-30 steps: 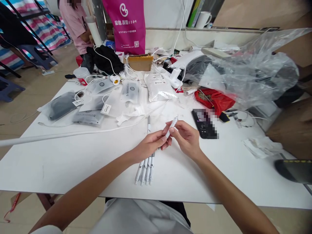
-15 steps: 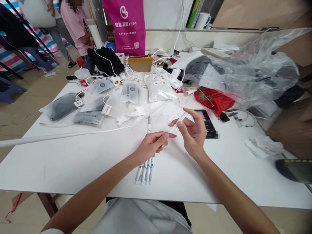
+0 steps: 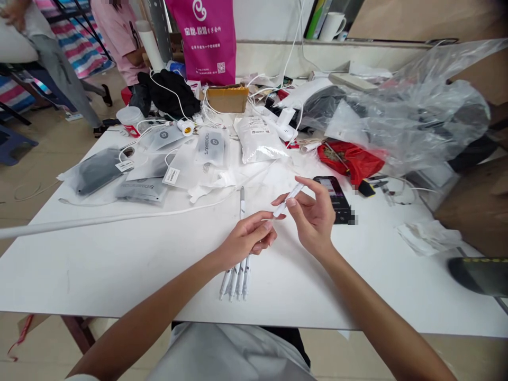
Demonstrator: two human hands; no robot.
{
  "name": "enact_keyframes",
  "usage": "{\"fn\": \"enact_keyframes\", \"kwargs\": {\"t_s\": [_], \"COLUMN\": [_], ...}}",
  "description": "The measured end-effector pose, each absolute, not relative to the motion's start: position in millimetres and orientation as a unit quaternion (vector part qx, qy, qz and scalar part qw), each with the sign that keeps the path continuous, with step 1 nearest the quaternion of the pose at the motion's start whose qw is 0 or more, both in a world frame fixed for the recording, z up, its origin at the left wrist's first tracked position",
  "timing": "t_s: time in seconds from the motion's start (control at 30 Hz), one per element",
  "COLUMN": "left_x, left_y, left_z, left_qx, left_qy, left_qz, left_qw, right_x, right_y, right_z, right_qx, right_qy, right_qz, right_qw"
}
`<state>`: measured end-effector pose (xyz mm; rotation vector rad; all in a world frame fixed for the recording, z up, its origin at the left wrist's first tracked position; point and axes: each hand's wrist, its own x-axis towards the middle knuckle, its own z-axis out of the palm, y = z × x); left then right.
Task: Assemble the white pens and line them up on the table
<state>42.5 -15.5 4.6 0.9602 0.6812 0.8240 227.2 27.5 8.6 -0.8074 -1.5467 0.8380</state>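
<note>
Between the thumb and fingers of my right hand (image 3: 315, 217) is a white pen part (image 3: 288, 200), slanting down toward my left hand (image 3: 250, 235). My left hand's thumb and fingers are pressed together at the lower end of that part; whether they pinch some small piece is too small to tell. Several white pens (image 3: 237, 280) lie side by side on the white table (image 3: 159, 275), partly hidden beneath my left hand. A grey pen tip (image 3: 242, 194) shows beyond that hand. Behind my right hand lies a black phone (image 3: 333, 196) with its screen lit.
Packaged grey items (image 3: 143, 188) lie at the left, with a white cable (image 3: 119, 219) crossing before them. A white packet (image 3: 256, 140), a red bag (image 3: 349, 161) and clear plastic (image 3: 416, 116) sit at the back. A person in pink (image 3: 119, 39) is at the far left.
The pen part in my right hand has tilted slightly and its lower end shows more. Both hands stay nearly in place. In the background, a person in grey trousers has shifted.
</note>
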Motion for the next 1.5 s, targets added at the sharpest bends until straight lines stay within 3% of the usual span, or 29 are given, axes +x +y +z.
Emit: {"fn": "enact_keyframes", "kwargs": {"t_s": [0.17,0.3,0.4,0.47,0.57,1.0,1.5], "left_x": [44,41,39,38,38,37,37], "left_y": [-16,-15,-14,-14,-15,-15,-15], "left_z": [6,6,8,9,9,3,5], "left_qx": [0.439,0.429,0.425,0.429,0.437,0.423,0.423], "left_qy": [0.339,0.354,0.348,0.344,0.343,0.375,0.384], "left_qz": [0.397,0.419,0.434,0.434,0.421,0.424,0.422], "left_qw": [0.731,0.718,0.713,0.714,0.717,0.708,0.704], "right_x": [231,241,248,252,257,254,259], "right_y": [26,39,51,55,60,65,64], "right_z": [7,3,-8,-18,-30,-30,-36], "right_qx": [-0.334,-0.441,-0.609,-0.667,-0.683,-0.603,-0.667], "right_qy": [-0.698,-0.734,-0.733,-0.715,-0.715,-0.775,-0.736], "right_qz": [0.368,0.195,0.008,-0.034,-0.043,-0.081,-0.063], "right_qw": [0.515,0.478,0.302,0.205,0.142,0.169,0.101]}}
